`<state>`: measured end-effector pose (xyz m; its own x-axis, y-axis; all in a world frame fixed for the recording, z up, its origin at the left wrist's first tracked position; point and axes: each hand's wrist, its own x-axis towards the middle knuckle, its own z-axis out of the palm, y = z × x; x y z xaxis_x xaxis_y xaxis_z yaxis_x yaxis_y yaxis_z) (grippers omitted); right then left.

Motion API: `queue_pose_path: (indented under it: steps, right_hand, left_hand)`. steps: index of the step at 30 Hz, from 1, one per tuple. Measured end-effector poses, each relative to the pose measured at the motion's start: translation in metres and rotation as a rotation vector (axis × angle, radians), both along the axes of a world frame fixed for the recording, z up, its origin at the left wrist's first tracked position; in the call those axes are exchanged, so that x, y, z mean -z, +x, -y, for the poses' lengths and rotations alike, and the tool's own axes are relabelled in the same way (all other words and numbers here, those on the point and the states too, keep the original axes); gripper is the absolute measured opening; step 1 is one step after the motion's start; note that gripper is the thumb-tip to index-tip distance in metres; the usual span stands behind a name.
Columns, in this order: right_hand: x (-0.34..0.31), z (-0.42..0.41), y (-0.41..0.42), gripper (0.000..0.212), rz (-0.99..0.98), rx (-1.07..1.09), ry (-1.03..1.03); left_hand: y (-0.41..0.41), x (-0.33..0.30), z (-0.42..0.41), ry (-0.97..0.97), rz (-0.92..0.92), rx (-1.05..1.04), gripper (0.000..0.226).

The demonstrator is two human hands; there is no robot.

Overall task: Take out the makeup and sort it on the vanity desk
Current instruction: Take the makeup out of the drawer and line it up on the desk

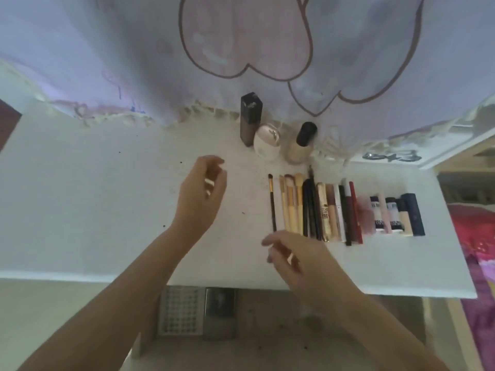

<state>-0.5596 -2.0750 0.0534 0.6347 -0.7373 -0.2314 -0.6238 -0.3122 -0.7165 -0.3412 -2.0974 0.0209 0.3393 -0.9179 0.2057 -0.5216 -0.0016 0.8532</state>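
On the white vanity desk (107, 210) lies a tidy row of makeup: a dark-handled brush (272, 204), several wooden-handled brushes (292, 204), black pencils, a gold mascara tube (323, 212), lip products and small tubes ending in a navy case (413, 214). Behind the row stand a tall brown bottle (248, 119), a white egg-shaped case (267, 141) and a foundation bottle with a black cap (301, 144). My left hand (202, 194) hovers left of the brushes, fingers loosely curled, empty. My right hand (290, 257) hovers near the front ends of the brushes, empty too.
A pale curtain (241, 49) with pink outlines hangs over the desk's back edge. Below the front edge sit a patterned flat box (180, 310) and a dark palette (221, 313). Pink and red fabric (476, 250) lies at the right.
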Motion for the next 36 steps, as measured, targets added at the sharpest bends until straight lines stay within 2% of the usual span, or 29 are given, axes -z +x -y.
queue_pose_path:
  steps: [2,4,7,9,12,13,16,17,18,20,21,22,24,27,29,31,34,36]
  right_hand:
    - [0.039,-0.044,-0.018,0.022,-0.184,-0.167,0.142]
    - [0.085,-0.072,-0.033,0.035,-0.366,-0.283,0.137]
    - [0.137,-0.081,-0.042,0.053,-0.55,-0.181,0.036]
    - [0.157,-0.075,-0.037,0.055,-0.597,-0.132,-0.066]
    - [0.176,-0.063,-0.018,0.045,-0.551,-0.076,-0.146]
    - [0.179,-0.06,-0.011,0.04,-0.473,0.02,-0.109]
    - [0.178,-0.057,0.005,0.033,-0.076,0.367,0.084]
    - [0.181,-0.059,0.003,0.037,-0.046,0.352,0.108]
    - [0.185,-0.062,0.0,0.041,-0.133,0.244,0.066]
    - [0.196,-0.073,-0.012,0.049,-0.438,-0.046,-0.122]
    - [0.199,-0.08,-0.02,0.052,-0.53,-0.126,-0.218]
    - [0.201,-0.086,-0.027,0.052,-0.587,-0.178,-0.294]
    - [0.198,-0.094,-0.035,0.045,-0.644,-0.169,-0.298]
    - [0.181,-0.094,-0.039,0.034,-0.625,-0.146,-0.089]
    - [0.16,-0.095,-0.041,0.035,-0.482,-0.104,0.052]
    - [0.132,-0.095,-0.044,0.037,-0.355,-0.063,0.147]
    - [0.082,-0.079,-0.044,0.021,-0.129,0.003,0.23]
    - [0.046,-0.054,-0.035,0.015,0.081,0.127,0.268]
  left_hand:
    - [-0.011,0.008,-0.079,0.039,0.068,0.117,0.011]
    - [-0.016,0.023,-0.147,0.142,0.178,0.193,0.01]
    - [-0.015,0.061,-0.201,0.369,0.36,0.303,0.019]
    - [-0.017,0.086,-0.207,0.552,0.406,0.379,0.033]
    - [-0.025,0.123,-0.19,0.647,0.507,0.351,0.053]
    - [-0.03,0.132,-0.182,0.666,0.579,0.339,0.057]
    - [-0.045,0.15,-0.171,0.779,0.783,0.371,0.064]
    - [-0.049,0.154,-0.172,0.813,0.808,0.365,0.064]
    - [-0.051,0.156,-0.175,0.827,0.817,0.343,0.062]
    - [-0.052,0.156,-0.18,0.797,0.823,0.29,0.052]
    - [-0.051,0.155,-0.181,0.767,0.827,0.278,0.044]
    - [-0.049,0.151,-0.18,0.751,0.816,0.279,0.038]
    - [-0.042,0.141,-0.175,0.775,0.697,0.32,0.034]
    - [-0.031,0.116,-0.171,0.859,0.457,0.453,0.023]
    - [-0.021,0.095,-0.177,0.824,0.354,0.465,0.016]
    - [-0.009,0.071,-0.183,0.77,0.145,0.416,0.006]
    - [0.01,0.021,-0.171,0.682,-0.206,0.329,0.017]
    - [0.022,-0.005,-0.147,0.602,-0.294,0.246,0.016]
